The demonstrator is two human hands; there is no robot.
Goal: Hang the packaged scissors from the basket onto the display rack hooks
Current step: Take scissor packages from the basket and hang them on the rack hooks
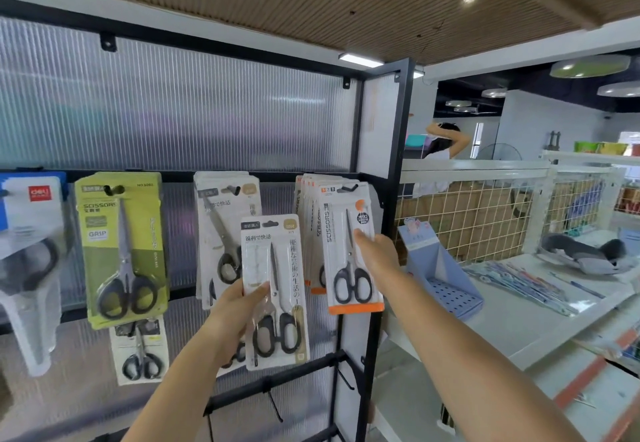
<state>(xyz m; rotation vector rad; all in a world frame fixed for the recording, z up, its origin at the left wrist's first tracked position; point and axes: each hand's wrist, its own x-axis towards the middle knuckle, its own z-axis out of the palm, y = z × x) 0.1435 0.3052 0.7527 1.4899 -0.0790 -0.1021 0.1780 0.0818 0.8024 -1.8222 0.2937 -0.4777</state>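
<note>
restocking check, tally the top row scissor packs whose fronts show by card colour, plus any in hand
blue pack: 1
green pack: 1
white pack: 2, one in the left hand
orange-trimmed pack: 1
total: 5, stacks behind not counted
</note>
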